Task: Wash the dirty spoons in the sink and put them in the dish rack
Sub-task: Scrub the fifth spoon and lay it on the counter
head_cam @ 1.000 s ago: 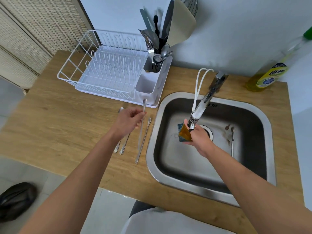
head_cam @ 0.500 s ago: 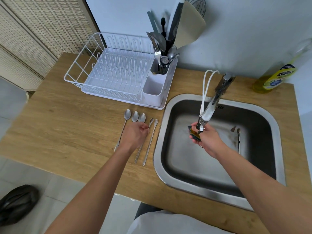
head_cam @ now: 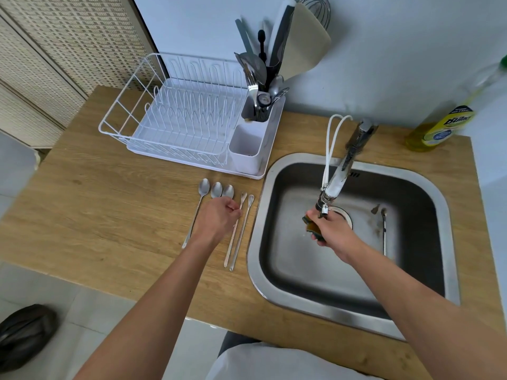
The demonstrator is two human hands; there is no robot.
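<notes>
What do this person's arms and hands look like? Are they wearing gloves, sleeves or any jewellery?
Both arms are bare as far up as the picture shows: no sleeves in view. The left hand and the right hand wear no gloves, and no rings, watch or bracelets show on the sides in view. Low in the frame a bit of pale clothing shows.

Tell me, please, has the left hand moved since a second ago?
Yes. The left hand has come down and away from the dish rack; it was raised holding a spoon, and now sits low on the spoons laid on the counter.
</notes>
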